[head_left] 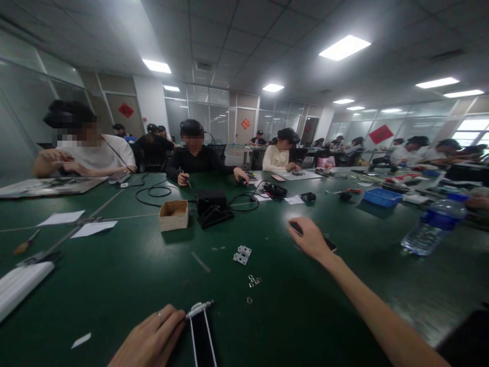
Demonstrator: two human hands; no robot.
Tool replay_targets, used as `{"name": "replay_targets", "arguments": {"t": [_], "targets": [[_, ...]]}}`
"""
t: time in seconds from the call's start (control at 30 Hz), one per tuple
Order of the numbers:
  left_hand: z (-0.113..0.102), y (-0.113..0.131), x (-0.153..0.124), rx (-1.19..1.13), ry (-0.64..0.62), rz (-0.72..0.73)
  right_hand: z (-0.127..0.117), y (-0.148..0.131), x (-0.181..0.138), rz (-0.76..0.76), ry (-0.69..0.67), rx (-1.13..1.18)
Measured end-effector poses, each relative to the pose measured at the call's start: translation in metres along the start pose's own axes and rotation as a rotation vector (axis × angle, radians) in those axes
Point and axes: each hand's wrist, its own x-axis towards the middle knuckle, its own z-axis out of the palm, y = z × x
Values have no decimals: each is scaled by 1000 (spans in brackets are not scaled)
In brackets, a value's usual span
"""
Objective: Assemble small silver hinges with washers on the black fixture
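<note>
My left hand [155, 334] is at the near edge of view, a ring on one finger, its fingers pressed together at the metal-topped end of a long dark piece with white edges [202, 336]. Its thumb is hidden. Farther off to the right, my right hand [311, 239] is closed over a dark flat object [296, 228] on the green table; which kind it is I cannot make out. Between the hands lie small punched metal plates [242, 254] and, nearer to me, several small metal rings [253, 281]. One more ring [249, 300] lies apart.
An open cardboard box [173, 216] stands beside a black device [212, 204] with cables. To the right are a blue tray [382, 198] and a large water bottle [431, 229]. Paper sheets [93, 229] and a brush [26, 243] lie left. Several people sit across the table.
</note>
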Motion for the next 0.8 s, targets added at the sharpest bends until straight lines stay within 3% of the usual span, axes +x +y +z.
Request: {"name": "replay_targets", "arguments": {"t": [0.13,0.3,0.47,0.6,0.8], "targets": [[-7,4,4,-15,-69,-13,-14,83,10,214,7,-38],[-13,5,8,17,-85,-11,-20,128,10,382,7,53],[-7,1,7,48,-45,4,-23,151,4,558,-123,215],[3,-2,3,62,20,-16,-22,154,-1,591,-199,334],[-4,3,5,73,-27,-35,-19,150,0,622,-218,384]]}}
